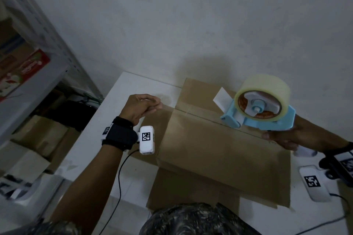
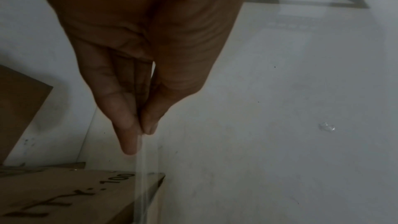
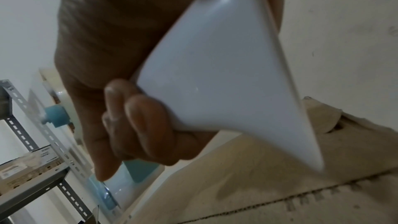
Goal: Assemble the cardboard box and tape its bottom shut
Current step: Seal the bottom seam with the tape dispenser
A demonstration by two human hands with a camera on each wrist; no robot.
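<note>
A brown cardboard box [image 1: 215,145] lies bottom-up on the white table [image 1: 99,143], its flaps folded together along a centre seam. My right hand [image 1: 282,137] grips the white handle [image 3: 226,74] of a light-blue tape dispenser [image 1: 261,112] with a roll of clear tape, held above the box's right side. My left hand [image 1: 145,107] hovers off the box's left end and pinches the free end of the clear tape strip [image 2: 142,176] between thumb and fingertips [image 2: 129,139]. The strip stretches across the seam towards the dispenser.
A grey metal shelf rack [image 1: 47,59] with cartons stands at the left, with more boxes [image 1: 40,135] on the floor under it. A white wall is close behind the table. A cable [image 1: 120,177] hangs from my left wrist. A small crumpled bit of tape [image 2: 327,126] lies on the table.
</note>
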